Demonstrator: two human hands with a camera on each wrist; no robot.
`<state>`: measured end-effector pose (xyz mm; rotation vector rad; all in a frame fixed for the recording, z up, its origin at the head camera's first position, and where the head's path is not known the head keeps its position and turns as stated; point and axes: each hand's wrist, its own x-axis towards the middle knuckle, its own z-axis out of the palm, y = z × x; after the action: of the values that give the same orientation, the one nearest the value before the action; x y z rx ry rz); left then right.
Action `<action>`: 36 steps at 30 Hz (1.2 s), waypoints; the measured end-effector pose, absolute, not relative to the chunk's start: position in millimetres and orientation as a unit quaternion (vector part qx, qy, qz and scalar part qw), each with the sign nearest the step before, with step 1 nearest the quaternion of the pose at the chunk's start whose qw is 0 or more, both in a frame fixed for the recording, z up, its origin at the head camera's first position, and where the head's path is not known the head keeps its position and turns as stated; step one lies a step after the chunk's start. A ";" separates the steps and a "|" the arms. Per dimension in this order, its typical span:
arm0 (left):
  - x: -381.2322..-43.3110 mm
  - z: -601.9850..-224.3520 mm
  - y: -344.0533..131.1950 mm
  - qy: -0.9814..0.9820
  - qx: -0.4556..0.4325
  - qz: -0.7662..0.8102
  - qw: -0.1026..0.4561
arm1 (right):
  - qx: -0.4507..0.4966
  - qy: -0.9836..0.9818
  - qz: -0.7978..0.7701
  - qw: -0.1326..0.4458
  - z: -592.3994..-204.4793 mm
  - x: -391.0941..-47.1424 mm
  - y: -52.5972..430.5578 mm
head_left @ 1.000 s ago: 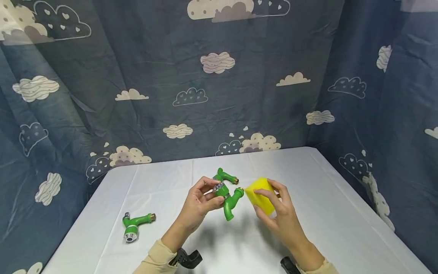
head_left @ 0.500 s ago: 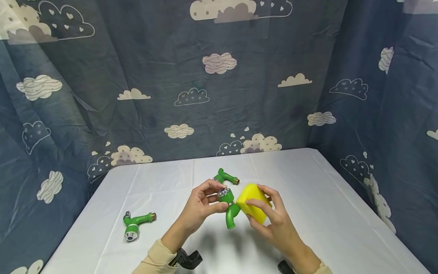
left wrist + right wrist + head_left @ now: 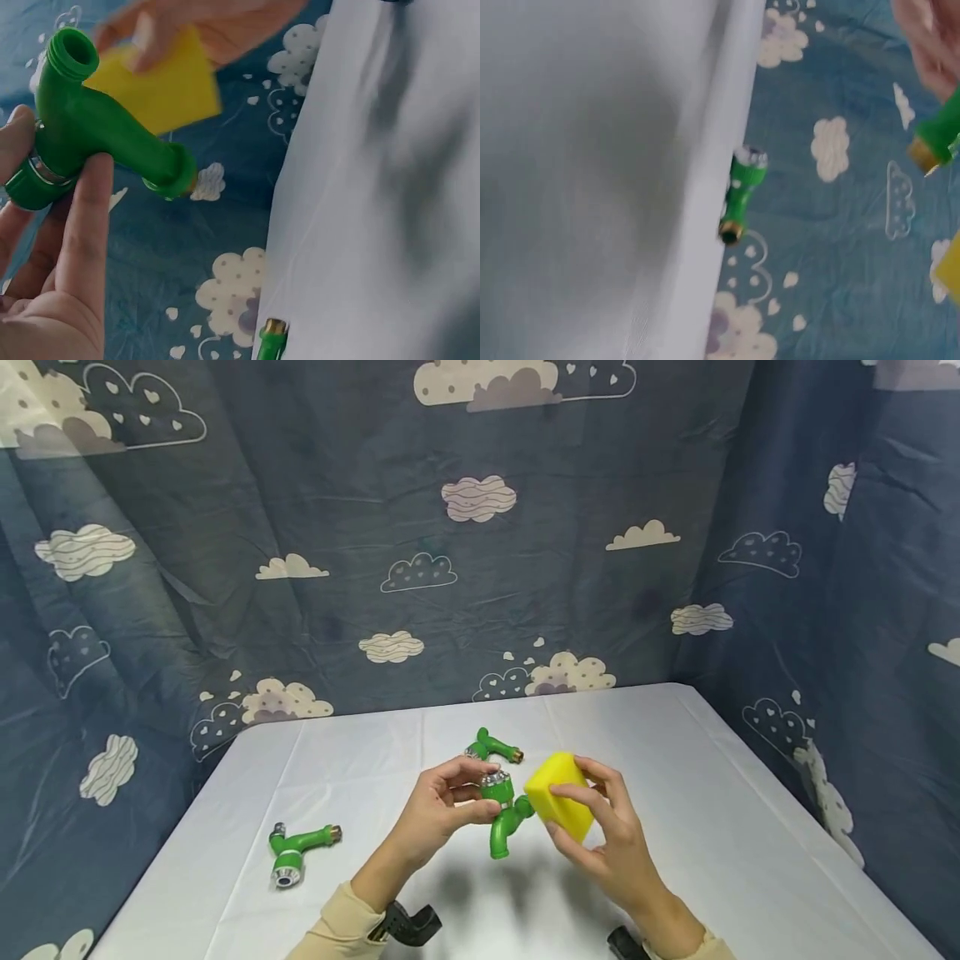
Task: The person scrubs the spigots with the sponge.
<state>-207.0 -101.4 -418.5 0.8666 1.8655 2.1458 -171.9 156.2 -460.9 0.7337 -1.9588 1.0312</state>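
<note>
My left hand [image 3: 431, 810] grips a green tap [image 3: 501, 831] by its ribbed, chrome-topped end, thumb in front and fingers behind. Above the table, the tap's curved spout points down in the head view. In the left wrist view the tap's [image 3: 97, 120] open, threaded spout end faces the camera. My right hand [image 3: 618, 835] pinches a yellow sponge [image 3: 558, 795] between thumb and fingers, just right of the tap. Whether sponge and tap touch, I cannot tell. At the right wrist view's edge, the tap's brass end [image 3: 924, 154] and a sponge corner [image 3: 951, 270] show.
Another green tap [image 3: 303, 853] lies at the left of the white-covered table [image 3: 720, 827]. A further one [image 3: 497, 747] lies behind my left hand, partly hidden. Dark cloud-patterned cloth [image 3: 540, 568] hangs behind and at both sides.
The held tap has moved down a little and turned. The sponge came left against the tap's brass end, then shifted slightly up and right. The two lying taps stayed put.
</note>
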 end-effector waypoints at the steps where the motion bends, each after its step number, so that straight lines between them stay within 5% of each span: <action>1: -206.2 -418.8 -98.8 0.632 0.289 0.713 0.087 | 0.313 -0.759 0.414 0.394 -460.1 -170.2 154.6; 6: -201.5 -423.8 -89.8 0.633 0.286 0.710 0.116 | 0.375 -0.743 0.400 0.385 -459.6 -165.4 148.5; 12: -202.0 -429.1 -89.9 0.634 0.276 0.710 0.133 | 0.329 -0.788 0.367 0.368 -462.4 -165.6 151.9; 18: -204.7 -423.9 -94.5 0.645 0.287 0.698 0.121 | 0.230 -0.824 0.359 0.374 -460.7 -170.1 156.8; 27: -203.7 -417.2 -94.3 0.647 0.248 0.714 0.094 | 0.363 -0.769 0.378 0.366 -462.1 -166.3 154.5; 36: -201.6 -409.7 -101.5 0.619 0.310 0.717 0.082 | 0.275 -0.820 0.360 0.350 -462.6 -168.7 157.5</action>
<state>-201.6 -101.5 -409.7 0.9273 1.8508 2.1411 -168.7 157.5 -462.6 0.7124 -2.1228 0.9331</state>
